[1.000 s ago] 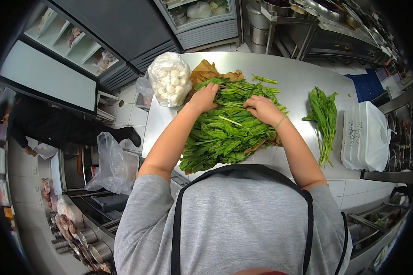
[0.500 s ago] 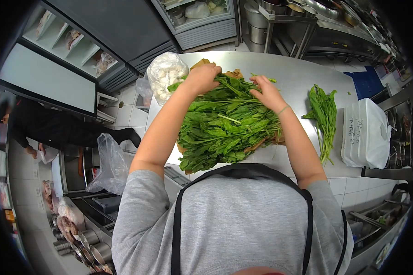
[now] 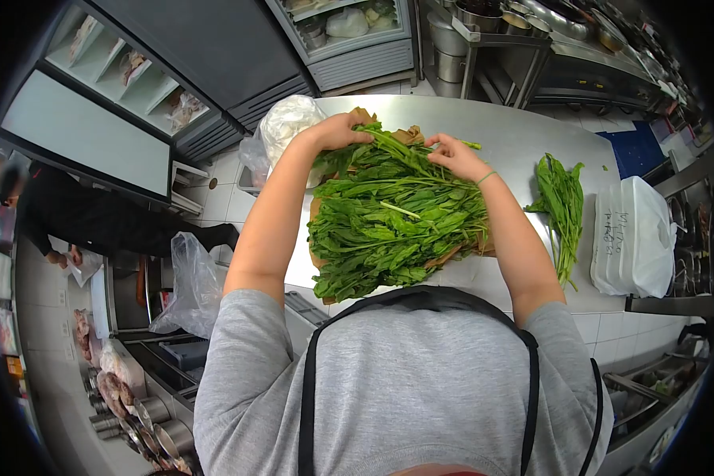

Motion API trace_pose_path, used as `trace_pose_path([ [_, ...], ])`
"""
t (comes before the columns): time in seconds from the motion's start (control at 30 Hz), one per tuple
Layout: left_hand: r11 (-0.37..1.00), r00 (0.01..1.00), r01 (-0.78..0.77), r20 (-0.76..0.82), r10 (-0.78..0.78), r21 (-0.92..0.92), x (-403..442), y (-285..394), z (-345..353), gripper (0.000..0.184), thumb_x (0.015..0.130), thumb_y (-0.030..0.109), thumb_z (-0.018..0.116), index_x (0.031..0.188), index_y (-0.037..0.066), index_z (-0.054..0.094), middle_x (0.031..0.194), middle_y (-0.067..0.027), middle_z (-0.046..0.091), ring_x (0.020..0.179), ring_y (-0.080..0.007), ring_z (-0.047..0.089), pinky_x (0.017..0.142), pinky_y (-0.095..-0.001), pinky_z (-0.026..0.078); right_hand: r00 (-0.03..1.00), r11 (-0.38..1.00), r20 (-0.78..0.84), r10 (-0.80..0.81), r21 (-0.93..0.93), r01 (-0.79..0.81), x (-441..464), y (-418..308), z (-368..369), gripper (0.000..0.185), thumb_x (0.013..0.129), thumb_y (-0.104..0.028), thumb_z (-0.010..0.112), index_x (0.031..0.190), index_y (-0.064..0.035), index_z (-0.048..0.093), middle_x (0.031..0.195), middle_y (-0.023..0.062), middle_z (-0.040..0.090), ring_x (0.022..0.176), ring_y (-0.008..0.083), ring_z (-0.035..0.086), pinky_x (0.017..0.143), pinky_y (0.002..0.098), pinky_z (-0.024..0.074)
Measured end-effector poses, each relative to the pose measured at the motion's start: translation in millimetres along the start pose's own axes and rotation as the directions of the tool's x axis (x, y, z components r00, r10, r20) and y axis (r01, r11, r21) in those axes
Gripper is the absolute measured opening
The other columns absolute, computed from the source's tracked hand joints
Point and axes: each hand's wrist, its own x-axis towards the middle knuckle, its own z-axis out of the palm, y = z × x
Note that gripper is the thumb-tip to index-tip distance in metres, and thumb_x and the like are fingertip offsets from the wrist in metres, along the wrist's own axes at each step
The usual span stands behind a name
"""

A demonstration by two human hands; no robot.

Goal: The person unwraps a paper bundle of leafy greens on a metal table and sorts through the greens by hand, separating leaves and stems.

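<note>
A broad heap of leafy greens (image 3: 397,230) with long stems lies in front of me on brown paper (image 3: 317,208), whose edges show around it. At the heap's far left, my left hand (image 3: 343,132) is closed around some greens, with stems and leaves running rightward from its fingers. My right hand (image 3: 458,157) is at the far right edge, its thumb and fingers curled in a pinch at the stem ends. Part of its grip is hidden among the stems. Apart from the heap, a smaller bunch of greens (image 3: 559,210) lies to the right on the steel table (image 3: 523,135).
A clear bag of white pieces (image 3: 289,127) stands at the table's far left corner. White bagged containers (image 3: 631,234) sit at the right edge. Farther left, a person in black (image 3: 103,208) works beside a counter with a plastic bag (image 3: 189,282). Fridges (image 3: 357,47) line the back.
My left hand has shifted slightly left and down, drawing greens with it. My right hand has moved a little left, its fingers closer together.
</note>
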Motion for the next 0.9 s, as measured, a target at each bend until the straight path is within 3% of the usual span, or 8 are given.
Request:
trace_pose_path([
  [0.07,0.967,0.969,0.243,0.064,-0.238,-0.082,1,-10,6,0.061,0.083,0.046,0.062,0.127,0.005,0.051,0.118,-0.0184,0.059,0.107,-0.0283,0.057,0.094,-0.0343,0.041,0.976,0.967,-0.215,0.035,-0.238,-0.087,-1,6,0,0.037,0.083,-0.028,0.065,0.112,-0.0075,0.053,0.111,0.0107,0.057,0.093,0.0273,0.060,0.085,0.0379,0.0457],
  [0.17,0.973,0.975,0.222,-0.043,-0.219,0.063,14,-56,24,0.070,0.080,0.057,0.060,0.127,0.005,0.051,0.124,-0.0220,0.054,0.112,-0.0317,0.054,0.094,-0.0378,0.042,0.931,0.952,-0.366,-0.003,-0.287,-0.110,-2,5,2,0.041,0.083,-0.032,0.065,0.114,-0.0087,0.053,0.117,0.0114,0.053,0.102,0.0281,0.056,0.088,0.0396,0.0447],
  [0.33,0.887,0.902,0.416,0.217,-0.374,-0.202,3,-28,6,0.077,0.078,0.059,0.061,0.131,0.005,0.046,0.119,-0.0215,0.055,0.114,-0.0317,0.052,0.093,-0.0370,0.043,0.985,0.947,-0.149,-0.085,-0.319,0.033,-10,-13,19,0.049,0.081,-0.037,0.066,0.120,-0.0109,0.051,0.122,0.0131,0.050,0.113,0.0306,0.050,0.093,0.0429,0.0423],
  [0.4,0.980,0.981,0.155,-0.135,-0.138,0.121,21,-53,23,0.069,0.080,0.051,0.064,0.128,0.005,0.046,0.118,-0.0191,0.055,0.107,-0.0318,0.055,0.090,-0.0365,0.045,0.993,0.932,-0.108,-0.046,-0.363,0.004,-8,-12,30,0.048,0.081,-0.028,0.067,0.123,-0.0134,0.050,0.120,0.0112,0.051,0.114,0.0304,0.049,0.095,0.0457,0.0399],
  [0.53,0.986,0.984,-0.056,-0.160,0.081,0.154,9,-37,53,0.044,0.081,0.039,0.068,0.109,0.006,0.059,0.112,-0.0157,0.057,0.098,-0.0281,0.058,0.086,-0.0364,0.046,0.997,0.858,-0.067,-0.033,-0.513,-0.006,-16,-24,32,0.038,0.081,-0.006,0.058,0.117,-0.0167,0.057,0.110,0.0067,0.054,0.113,0.0262,0.048,0.097,0.0464,0.0355],
  [0.7,1.000,0.974,-0.011,0.224,0.015,-0.016,-17,-30,49,0.041,0.082,0.042,0.066,0.112,0.016,0.061,0.109,-0.0117,0.058,0.095,-0.0226,0.057,0.083,-0.0347,0.047,0.995,0.858,0.074,-0.060,-0.506,0.090,-43,-28,22,0.031,0.084,-0.008,0.055,0.110,-0.0204,0.065,0.103,0.0058,0.055,0.111,0.0239,0.048,0.094,0.0440,0.0363],
  [0.8,0.982,0.981,-0.098,0.148,0.122,-0.161,-28,-32,52,0.037,0.085,0.040,0.063,0.114,0.017,0.062,0.106,-0.0091,0.060,0.092,-0.0212,0.058,0.080,-0.0345,0.048,0.993,0.848,0.101,-0.066,-0.519,0.109,-58,-29,19,0.033,0.084,-0.009,0.054,0.111,-0.0244,0.065,0.105,0.0054,0.055,0.109,0.0239,0.049,0.094,0.0443,0.0365],
  [0.9,0.996,0.966,0.076,-0.252,-0.061,0.053,-12,-31,44,0.024,0.087,0.024,0.060,0.104,0.007,0.062,0.103,-0.0119,0.059,0.090,-0.0256,0.059,0.079,-0.0339,0.049,0.990,0.791,0.050,-0.135,-0.597,0.138,-63,-26,28,0.033,0.083,-0.007,0.056,0.111,-0.0215,0.065,0.100,0.0062,0.056,0.103,0.0259,0.051,0.091,0.0381,0.0394],
])
